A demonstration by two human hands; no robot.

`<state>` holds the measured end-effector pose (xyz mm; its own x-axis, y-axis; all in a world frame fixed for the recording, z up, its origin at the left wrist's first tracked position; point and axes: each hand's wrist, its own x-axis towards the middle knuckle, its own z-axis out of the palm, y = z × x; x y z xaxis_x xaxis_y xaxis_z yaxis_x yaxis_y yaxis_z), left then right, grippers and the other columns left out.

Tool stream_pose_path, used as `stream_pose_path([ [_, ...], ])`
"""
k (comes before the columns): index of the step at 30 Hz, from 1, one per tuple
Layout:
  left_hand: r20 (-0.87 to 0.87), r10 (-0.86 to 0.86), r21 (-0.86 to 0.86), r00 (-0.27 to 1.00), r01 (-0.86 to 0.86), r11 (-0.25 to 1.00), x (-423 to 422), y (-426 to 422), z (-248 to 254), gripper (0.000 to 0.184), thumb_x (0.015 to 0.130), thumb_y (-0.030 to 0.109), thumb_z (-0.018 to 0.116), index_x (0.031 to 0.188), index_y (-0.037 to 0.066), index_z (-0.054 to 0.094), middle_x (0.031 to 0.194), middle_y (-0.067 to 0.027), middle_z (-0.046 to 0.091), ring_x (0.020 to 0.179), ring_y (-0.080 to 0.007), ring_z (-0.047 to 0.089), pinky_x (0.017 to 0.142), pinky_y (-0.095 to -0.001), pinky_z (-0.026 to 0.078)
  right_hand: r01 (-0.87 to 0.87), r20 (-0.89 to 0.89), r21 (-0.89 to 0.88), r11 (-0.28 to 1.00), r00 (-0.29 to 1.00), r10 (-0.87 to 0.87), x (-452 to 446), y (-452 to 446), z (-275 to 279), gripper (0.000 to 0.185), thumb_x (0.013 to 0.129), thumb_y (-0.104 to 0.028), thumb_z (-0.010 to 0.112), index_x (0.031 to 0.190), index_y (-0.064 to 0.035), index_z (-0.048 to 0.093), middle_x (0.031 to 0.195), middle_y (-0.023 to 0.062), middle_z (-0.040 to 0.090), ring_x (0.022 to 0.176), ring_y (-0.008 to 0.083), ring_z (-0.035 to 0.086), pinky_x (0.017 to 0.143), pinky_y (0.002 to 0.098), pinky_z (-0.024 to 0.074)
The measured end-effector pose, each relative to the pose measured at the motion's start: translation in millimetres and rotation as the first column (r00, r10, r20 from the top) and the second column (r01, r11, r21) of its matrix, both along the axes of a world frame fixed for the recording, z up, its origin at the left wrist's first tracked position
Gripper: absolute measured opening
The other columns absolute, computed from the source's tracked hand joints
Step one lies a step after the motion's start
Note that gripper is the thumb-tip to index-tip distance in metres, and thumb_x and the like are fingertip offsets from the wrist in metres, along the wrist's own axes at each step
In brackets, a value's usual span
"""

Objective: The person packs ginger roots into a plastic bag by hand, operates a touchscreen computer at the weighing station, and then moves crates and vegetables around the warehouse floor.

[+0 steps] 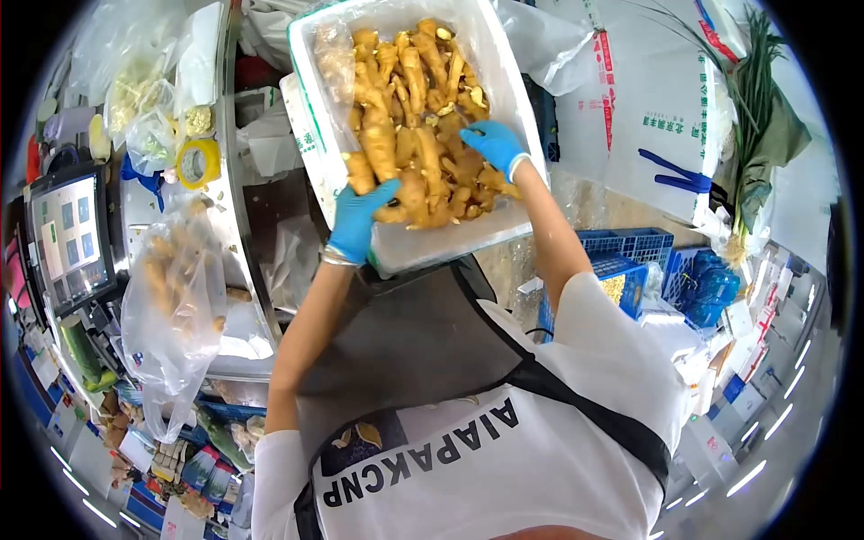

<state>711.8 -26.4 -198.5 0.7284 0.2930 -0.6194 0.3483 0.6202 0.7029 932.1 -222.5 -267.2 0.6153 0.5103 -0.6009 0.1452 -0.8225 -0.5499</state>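
A white foam box point(504, 67) with raised walls holds a heap of ginger roots point(409, 135). My left hand point(355, 220), in a blue glove, is at the near left corner of the box. Its thumb and fingers close on a ginger root point(360, 173) at the edge of the heap. My right hand point(495, 147), also gloved in blue, lies over the right side of the ginger with its fingers stretched out. The undersides of its fingers are hidden. Clear plastic film point(335, 67) lines the box's left wall.
Left of the box, a metal-edged counter holds a clear bag of ginger point(171, 279), yellow tape point(198, 163) and a touchscreen point(70, 229). At right are a white carton point(630, 117), leafy green stalks point(751, 108) and blue crates point(621, 243).
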Motion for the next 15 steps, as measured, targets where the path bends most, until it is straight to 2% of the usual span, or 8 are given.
stream_pose_path([
  [3, 0.048, 0.153, -0.283, 0.987, -0.133, 0.95, -11.0, 22.1, -1.0, 0.036, 0.089, 0.015, 0.065, 0.121, 0.0, 0.056, 0.105, -0.0074, 0.063, 0.094, -0.0188, 0.063, 0.08, -0.0311, 0.053, 0.081, 0.215, 0.221, 0.972, 0.968, -0.129, 18.9, 31.3, -29.3, 0.053, 0.088, -0.042, 0.059, 0.119, 0.0012, 0.059, 0.101, 0.0162, 0.068, 0.094, 0.0327, 0.064, 0.086, 0.0394, 0.0496],
  [4, 0.071, 0.201, -0.367, 0.977, -0.162, 0.916, -14.7, 26.2, -8.8, 0.041, 0.09, 0.017, 0.064, 0.125, 0.001, 0.052, 0.109, -0.0081, 0.061, 0.099, -0.0205, 0.062, 0.083, -0.033, 0.052, 0.174, 0.166, 0.218, 0.96, 0.963, -0.212, 24.2, 56.5, -15.5, 0.058, 0.088, -0.043, 0.058, 0.129, -0.0022, 0.054, 0.116, 0.019, 0.063, 0.107, 0.0332, 0.061, 0.092, 0.0389, 0.048],
  [6, 0.053, 0.23, -0.459, 0.972, -0.181, 0.87, -14.9, 31.5, -6.8, 0.043, 0.091, 0.02, 0.063, 0.127, 0.001, 0.05, 0.111, -0.0083, 0.06, 0.104, -0.0213, 0.059, 0.088, -0.0347, 0.051, 0.192, 0.229, 0.307, 0.932, 0.936, -0.268, 37.8, 98.6, -43.7, 0.056, 0.087, -0.044, 0.059, 0.126, -0.0033, 0.054, 0.119, 0.02, 0.061, 0.108, 0.0365, 0.059, 0.092, 0.0432, 0.0475],
  [8, 0.046, 0.283, -0.518, 0.958, -0.219, 0.827, -16.4, 33.3, -8.3, 0.044, 0.092, 0.024, 0.062, 0.128, 0.002, 0.049, 0.116, -0.0104, 0.059, 0.109, -0.0238, 0.057, 0.093, -0.0381, 0.049, 0.124, 0.354, 0.084, 0.989, 0.924, -0.146, 49.9, 138.2, -84.1, 0.055, 0.083, -0.042, 0.063, 0.118, -0.0001, 0.056, 0.115, 0.022, 0.062, 0.106, 0.037, 0.06, 0.091, 0.0443, 0.0483],
  [10, 0.049, 0.335, -0.558, 0.941, -0.252, 0.791, -13.1, 32.4, -0.1, 0.044, 0.093, 0.025, 0.06, 0.129, 0.003, 0.048, 0.121, -0.0123, 0.058, 0.113, -0.0264, 0.056, 0.096, -0.0412, 0.048, 0.152, 0.211, -0.086, 0.985, 0.969, -0.131, 55.7, 160.1, -89.0, 0.054, 0.08, -0.037, 0.066, 0.115, 0.002, 0.057, 0.114, 0.0242, 0.062, 0.106, 0.0374, 0.059, 0.091, 0.0438, 0.0481],
  [13, 0.046, 0.391, -0.559, 0.919, -0.301, 0.773, -21.5, 34.9, 0.9, 0.046, 0.093, 0.024, 0.061, 0.131, 0.004, 0.046, 0.122, -0.0114, 0.056, 0.114, -0.0257, 0.055, 0.096, -0.0404, 0.047, 0.305, 0.239, 0.235, 0.923, 0.902, -0.359, 49.2, 144.1, -79.2, 0.052, 0.075, -0.035, 0.068, 0.109, 0.0029, 0.058, 0.099, 0.0218, 0.066, 0.088, 0.0358, 0.064, 0.078, 0.0432, 0.0515],
  [14, 0.051, 0.424, -0.552, 0.904, -0.328, 0.766, -23.5, 37.8, 4.8, 0.046, 0.093, 0.024, 0.062, 0.132, 0.004, 0.046, 0.121, -0.0111, 0.056, 0.112, -0.0253, 0.056, 0.095, -0.0394, 0.048, 0.369, 0.179, 0.325, 0.871, 0.88, -0.44, 43.4, 138.3, -54.1, 0.046, 0.073, -0.028, 0.069, 0.105, 0.0024, 0.058, 0.09, 0.0186, 0.065, 0.077, 0.0287, 0.063, 0.07, 0.0398, 0.0513],
  [15, 0.06, 0.405, -0.471, 0.912, -0.332, 0.817, -30.9, 41.7, 0.7, 0.045, 0.094, 0.026, 0.059, 0.131, 0.002, 0.046, 0.125, -0.0114, 0.054, 0.119, -0.0256, 0.052, 0.102, -0.0399, 0.043, 0.428, 0.111, 0.407, 0.807, 0.854, -0.509, 39.5, 126.8, -29.2, 0.04, 0.071, -0.022, 0.069, 0.102, 0.0018, 0.058, 0.08, 0.0154, 0.064, 0.067, 0.0217, 0.062, 0.062, 0.0363, 0.0511],
])
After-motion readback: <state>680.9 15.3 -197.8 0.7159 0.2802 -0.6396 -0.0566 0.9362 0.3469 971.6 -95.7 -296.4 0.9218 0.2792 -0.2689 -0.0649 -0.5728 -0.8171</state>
